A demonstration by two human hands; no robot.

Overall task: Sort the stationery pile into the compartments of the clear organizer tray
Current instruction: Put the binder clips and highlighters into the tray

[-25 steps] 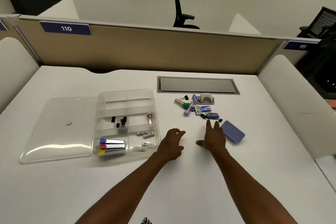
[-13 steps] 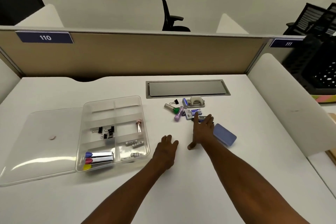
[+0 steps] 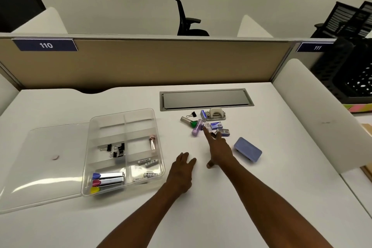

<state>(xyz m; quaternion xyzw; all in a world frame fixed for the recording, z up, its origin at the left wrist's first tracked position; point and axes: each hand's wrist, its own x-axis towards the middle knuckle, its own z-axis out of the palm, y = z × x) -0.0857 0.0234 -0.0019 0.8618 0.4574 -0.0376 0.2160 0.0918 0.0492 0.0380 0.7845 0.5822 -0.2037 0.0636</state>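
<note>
Two hands reach out over the white tabletop (image 3: 261, 197). The left hand (image 3: 182, 171) lies flat, palm down with fingers straight and relaxed, grasping nothing, just right of the clear organizer tray (image 3: 159, 159). The right hand (image 3: 218, 150) stretches farther toward the back edge, fingers extended and released, its fingertips (image 3: 205, 131) reaching into the near side of the stationery pile (image 3: 205, 125); whether they actually touch an item cannot be told.

The pile sits just in front of the grey cable hatch (image 3: 206, 99) set into the tabletop near the back edge. In it are a lone black binder clip (image 3: 192, 115), a green-capped marker (image 3: 189, 122), a lilac marker (image 3: 197, 130), small blue-and-white boxes (image 3: 216, 126), and a pale hole punch (image 3: 216, 113). A lilac-blue whiteboard eraser (image 3: 248, 151) lies apart from the pile, to the right of the right hand.

The tray stands left of centre, with its clear lid (image 3: 40, 167) lying flat at its left side. Its near-left compartment holds three markers (image 3: 107, 181) with blue, pink and yellow caps. The compartment behind that one holds several black binder clips (image 3: 115, 149). On the right side, small cylindrical items (image 3: 148, 162) lie in the near compartments, and a pinkish clip (image 3: 152, 143) lies in the one behind them.

A beige partition (image 3: 161, 62) carrying a label reading 110 (image 3: 45, 45) rises behind the back edge.
</note>
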